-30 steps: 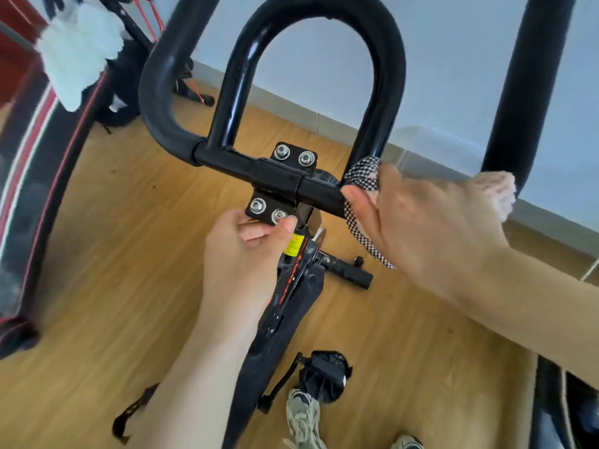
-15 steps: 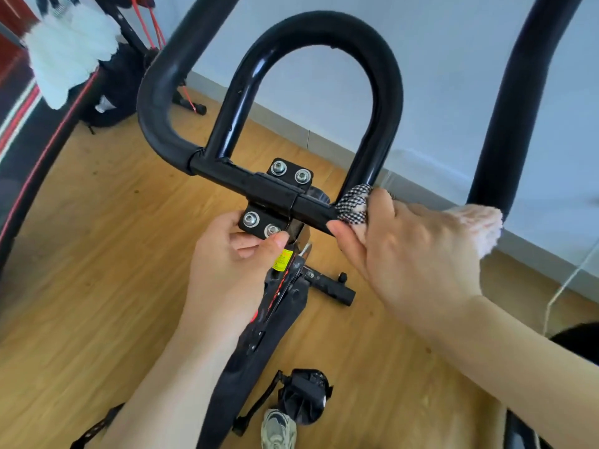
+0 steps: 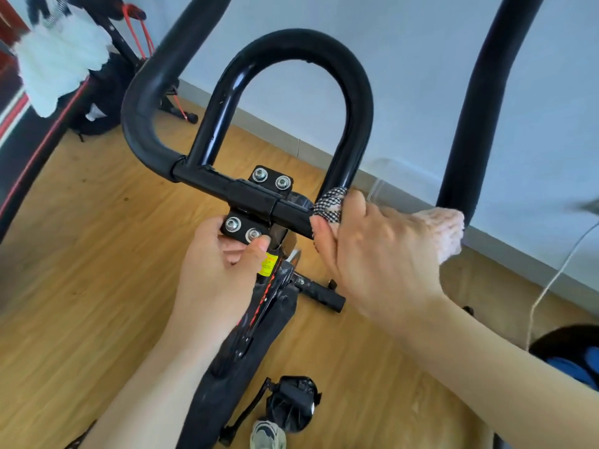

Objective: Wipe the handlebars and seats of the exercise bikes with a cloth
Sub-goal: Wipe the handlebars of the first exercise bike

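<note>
The black handlebar (image 3: 207, 181) of an exercise bike fills the middle of the view, with a U-shaped centre loop (image 3: 301, 50) and a bolted clamp (image 3: 256, 202). My right hand (image 3: 379, 254) is wrapped around the crossbar at the right foot of the loop, pressing a cloth (image 3: 330, 202) against it. The cloth shows a black-and-white check side at my fingertips and a pink fluffy side (image 3: 449, 228) beyond my knuckles. My left hand (image 3: 220, 273) grips the stem just under the clamp's lower bolts. The seat is out of view.
The bike frame (image 3: 256, 328) and a pedal (image 3: 291, 403) drop to the wooden floor (image 3: 81, 270). The right handlebar arm (image 3: 476, 102) rises at right. Another black machine with a white fluffy cloth (image 3: 55, 56) stands at far left. A white cable (image 3: 551, 286) hangs by the wall.
My right hand has slid the cloth slightly along the bar at the loop's right foot, and its hanging check tail is now tucked in. My left hand stays on the stem.
</note>
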